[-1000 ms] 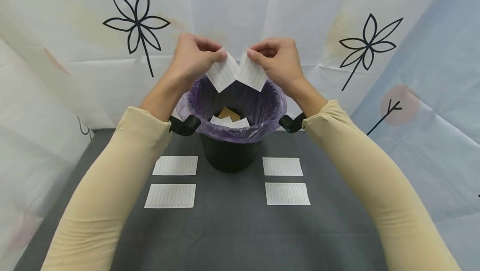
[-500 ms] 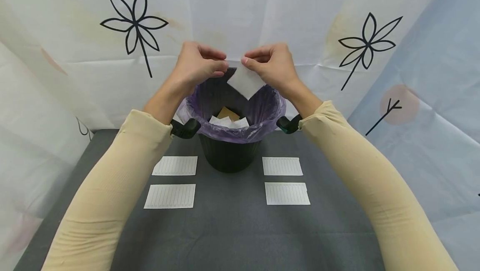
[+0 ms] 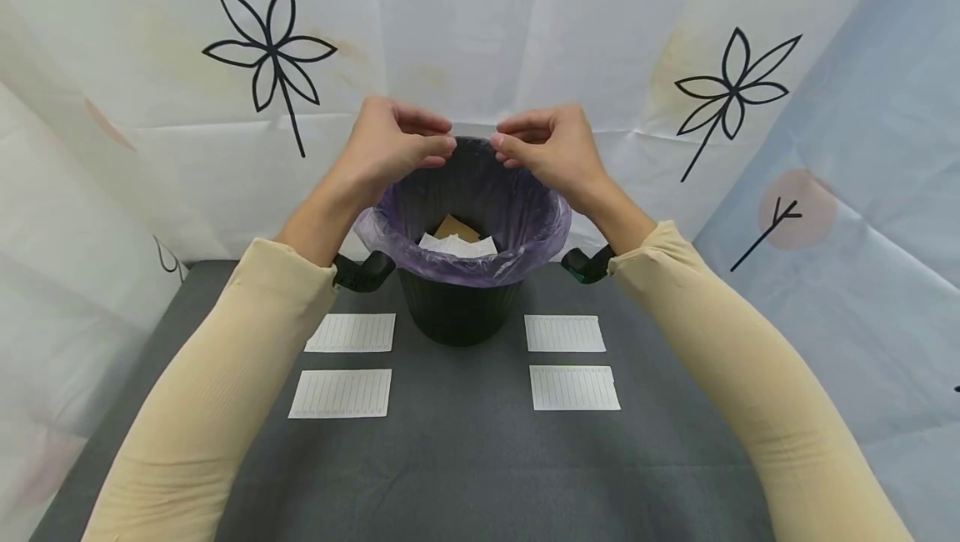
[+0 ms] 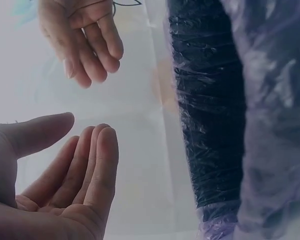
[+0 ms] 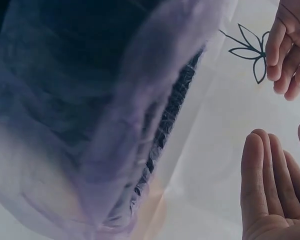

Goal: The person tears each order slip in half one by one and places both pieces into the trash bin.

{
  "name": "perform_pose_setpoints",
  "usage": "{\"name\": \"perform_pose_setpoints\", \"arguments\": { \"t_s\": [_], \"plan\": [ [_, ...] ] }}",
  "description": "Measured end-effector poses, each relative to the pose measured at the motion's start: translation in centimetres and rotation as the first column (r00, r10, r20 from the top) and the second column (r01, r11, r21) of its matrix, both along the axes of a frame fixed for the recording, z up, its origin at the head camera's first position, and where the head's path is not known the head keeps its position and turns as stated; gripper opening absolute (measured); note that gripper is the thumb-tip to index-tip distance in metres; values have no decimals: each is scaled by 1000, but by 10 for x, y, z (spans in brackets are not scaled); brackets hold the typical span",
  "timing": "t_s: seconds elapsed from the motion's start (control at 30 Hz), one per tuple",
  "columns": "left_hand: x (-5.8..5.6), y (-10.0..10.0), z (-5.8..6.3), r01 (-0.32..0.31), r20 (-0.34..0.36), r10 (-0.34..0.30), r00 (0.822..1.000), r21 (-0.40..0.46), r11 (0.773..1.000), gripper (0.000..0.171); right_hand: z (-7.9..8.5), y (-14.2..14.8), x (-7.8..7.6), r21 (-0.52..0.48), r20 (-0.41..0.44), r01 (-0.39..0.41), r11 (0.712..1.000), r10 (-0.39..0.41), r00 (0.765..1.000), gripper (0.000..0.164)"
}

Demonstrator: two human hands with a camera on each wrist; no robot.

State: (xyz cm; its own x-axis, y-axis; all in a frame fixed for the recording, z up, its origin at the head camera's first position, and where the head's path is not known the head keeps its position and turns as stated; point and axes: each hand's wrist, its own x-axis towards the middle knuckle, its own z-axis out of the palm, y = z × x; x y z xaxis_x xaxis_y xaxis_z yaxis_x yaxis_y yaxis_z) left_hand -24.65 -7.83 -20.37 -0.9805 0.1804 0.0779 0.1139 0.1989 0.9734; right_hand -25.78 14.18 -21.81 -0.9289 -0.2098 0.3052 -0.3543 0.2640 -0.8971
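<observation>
Over the far part of a black trash bin (image 3: 457, 313), my left hand (image 3: 393, 142) hovers with nothing between thumb and fingers. Facing it across a small gap is my right hand (image 3: 551, 146), also holding nothing. In the left wrist view the thumb and fingers of the left hand (image 4: 75, 175) are spread apart; the right wrist view shows the right hand (image 5: 272, 185) with its fingers extended. A purple plastic liner (image 3: 480, 268) covers the bin's rim. Inside lie white paper pieces (image 3: 459, 247) and a brown piece (image 3: 456, 228).
On the dark grey table (image 3: 465, 459), two lined paper cards (image 3: 356, 332) lie left of the bin, one in front of the other. Two more lined cards (image 3: 565, 333) lie similarly on the right. A white patterned curtain (image 3: 480, 25) hangs close behind the bin.
Both hands held white paper pieces over the bin; the left hand let go first, then the right. The pieces have gone from the fingers, and the hands have lowered slightly.
</observation>
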Motion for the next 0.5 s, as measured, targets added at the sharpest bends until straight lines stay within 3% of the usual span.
{"name": "perform_pose_setpoints", "arguments": {
  "t_s": [0.5],
  "plan": [
    [44,-8,-17,38,-162,-47,986,-61,997,25,-16,21,40,-80,-31,-83,993,80,996,25]
  ]
}}
